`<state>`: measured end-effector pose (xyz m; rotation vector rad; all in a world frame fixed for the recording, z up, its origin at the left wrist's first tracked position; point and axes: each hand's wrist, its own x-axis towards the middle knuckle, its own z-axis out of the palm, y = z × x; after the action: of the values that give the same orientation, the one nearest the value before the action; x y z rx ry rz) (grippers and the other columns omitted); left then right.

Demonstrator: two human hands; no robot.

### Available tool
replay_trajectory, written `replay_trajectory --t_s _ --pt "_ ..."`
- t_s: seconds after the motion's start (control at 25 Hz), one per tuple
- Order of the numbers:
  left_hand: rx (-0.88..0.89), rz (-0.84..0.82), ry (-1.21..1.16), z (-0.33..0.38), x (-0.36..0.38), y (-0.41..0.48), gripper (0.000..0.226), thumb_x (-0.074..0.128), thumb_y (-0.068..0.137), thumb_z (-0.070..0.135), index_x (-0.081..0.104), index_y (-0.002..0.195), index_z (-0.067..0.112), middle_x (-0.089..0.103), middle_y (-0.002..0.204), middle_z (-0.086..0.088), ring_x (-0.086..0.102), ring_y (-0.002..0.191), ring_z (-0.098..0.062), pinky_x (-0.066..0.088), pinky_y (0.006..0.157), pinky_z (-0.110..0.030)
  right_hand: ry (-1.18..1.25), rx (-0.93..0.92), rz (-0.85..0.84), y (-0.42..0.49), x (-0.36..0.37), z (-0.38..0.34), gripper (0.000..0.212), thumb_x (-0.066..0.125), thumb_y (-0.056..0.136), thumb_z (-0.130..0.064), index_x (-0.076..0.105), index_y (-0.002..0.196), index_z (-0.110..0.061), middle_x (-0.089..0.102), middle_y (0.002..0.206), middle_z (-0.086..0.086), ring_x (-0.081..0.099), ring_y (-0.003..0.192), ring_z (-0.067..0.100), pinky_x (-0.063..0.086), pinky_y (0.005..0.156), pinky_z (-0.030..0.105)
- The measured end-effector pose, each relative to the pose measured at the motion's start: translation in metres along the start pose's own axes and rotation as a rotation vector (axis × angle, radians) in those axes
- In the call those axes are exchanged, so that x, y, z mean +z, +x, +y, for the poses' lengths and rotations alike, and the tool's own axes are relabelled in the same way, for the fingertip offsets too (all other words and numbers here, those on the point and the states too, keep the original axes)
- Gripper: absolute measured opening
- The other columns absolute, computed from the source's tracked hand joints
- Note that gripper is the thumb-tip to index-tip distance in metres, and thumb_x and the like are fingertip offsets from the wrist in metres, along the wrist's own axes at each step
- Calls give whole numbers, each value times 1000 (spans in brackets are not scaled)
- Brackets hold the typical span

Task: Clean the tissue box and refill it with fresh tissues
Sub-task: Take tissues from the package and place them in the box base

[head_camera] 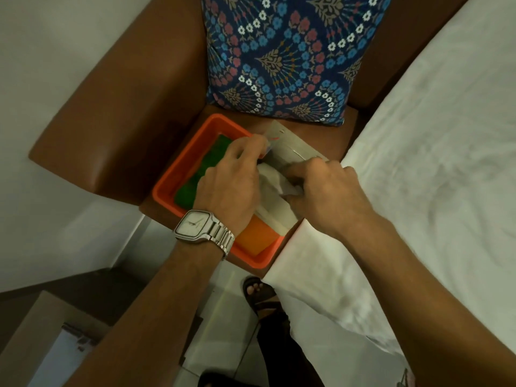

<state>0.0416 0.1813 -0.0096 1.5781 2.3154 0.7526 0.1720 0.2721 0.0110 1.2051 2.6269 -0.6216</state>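
Observation:
A grey cardboard tissue box (290, 148) lies on the brown armchair seat, leaning over the right rim of an orange tray (178, 174). White tissues (269, 180) stick out of the box between my hands. My left hand (231, 180), with a silver watch on the wrist, grips the box's left edge. My right hand (321, 191) pinches the tissues at the box's opening. Inside the tray lie a green cloth (206, 166) and an orange cloth (255, 237), both partly hidden by my left hand.
A blue floral cushion (284, 51) leans on the chair back. A bed with a white sheet (432, 177) runs along the right, touching the chair. My sandalled foot (258, 293) stands on the tiled floor below. A brown cabinet (42, 331) sits at the lower left.

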Motion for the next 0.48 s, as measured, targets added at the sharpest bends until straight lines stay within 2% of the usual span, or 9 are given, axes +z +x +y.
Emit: replay_trajectory --t_s 0.08,0.16,0.24,0.36,0.4,0.48 --pt "-7 20 22 3 2 1 20 43 94 15 39 111 23 59 99 -4 58 62 -26 36 46 -28 19 51 -118 9 -2 -2 41 71 87 -34 63 126 -24 69 109 4 65 95 25 56 83 40" --pt "-26 38 21 4 4 3 23 46 95 12 35 110 26 50 81 3 53 57 -23 34 45 -27 23 58 -199 20 -3 -5 39 71 86 -27 63 124 -19 66 98 4 65 86 24 59 78 41" --pt "-38 46 15 3 7 5 24 47 95 12 33 109 27 42 74 9 48 53 -19 31 43 -25 -10 30 -236 31 0 -5 33 68 86 -14 63 118 -15 56 79 -1 57 71 16 55 69 33" --pt "-39 58 20 0 10 8 20 44 95 16 36 110 26 43 73 11 44 52 -14 27 42 -21 -50 16 -236 43 3 -6 32 64 85 -4 62 117 -12 52 73 -1 50 62 11 46 58 25" --pt "-42 62 26 -1 11 9 19 43 95 17 38 111 26 43 73 12 43 51 -12 24 42 -20 -44 18 -232 44 4 -6 30 62 87 -6 62 117 -11 54 75 0 53 64 12 50 59 27" --pt "-49 75 39 -1 13 12 19 44 95 17 41 113 24 43 73 12 42 52 -13 21 42 -20 -4 17 -210 44 0 -3 25 62 89 -24 66 111 -15 61 82 3 61 73 20 58 68 36"
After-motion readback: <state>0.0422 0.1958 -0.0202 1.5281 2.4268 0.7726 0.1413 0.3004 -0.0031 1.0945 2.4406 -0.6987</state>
